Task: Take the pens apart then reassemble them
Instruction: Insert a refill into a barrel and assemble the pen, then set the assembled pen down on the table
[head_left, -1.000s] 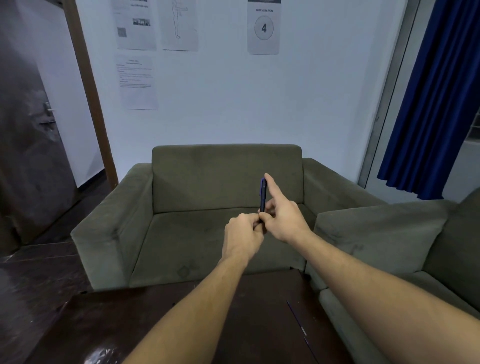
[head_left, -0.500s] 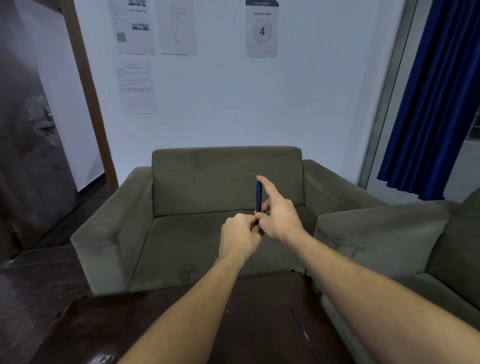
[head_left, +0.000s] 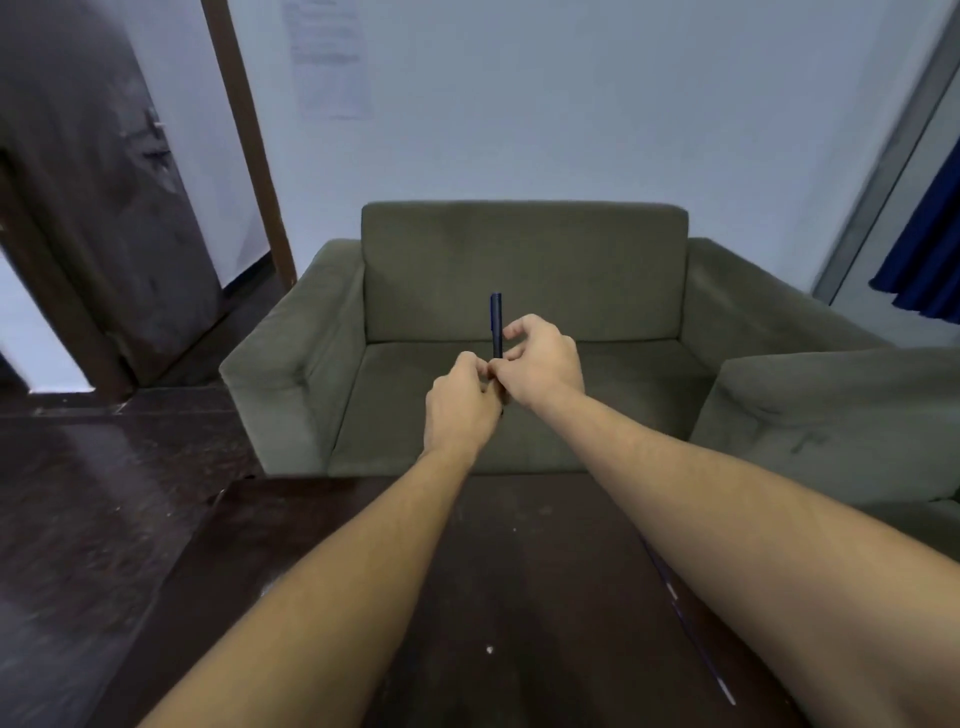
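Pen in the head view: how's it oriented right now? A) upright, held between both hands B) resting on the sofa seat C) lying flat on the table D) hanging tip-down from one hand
A: the pen stands upright, its lower end gripped where the left hand and right hand meet.

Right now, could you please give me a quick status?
Both hands, left and right, closed on one dark pen, held upright. Nothing in the way.

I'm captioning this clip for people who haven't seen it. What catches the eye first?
Two bare forearms reach to mid-frame, where the left hand and right hand pinch a dark blue pen held upright. Behind them sits an olive-green sofa against a pale wall. A dark wooden table fills the foreground.
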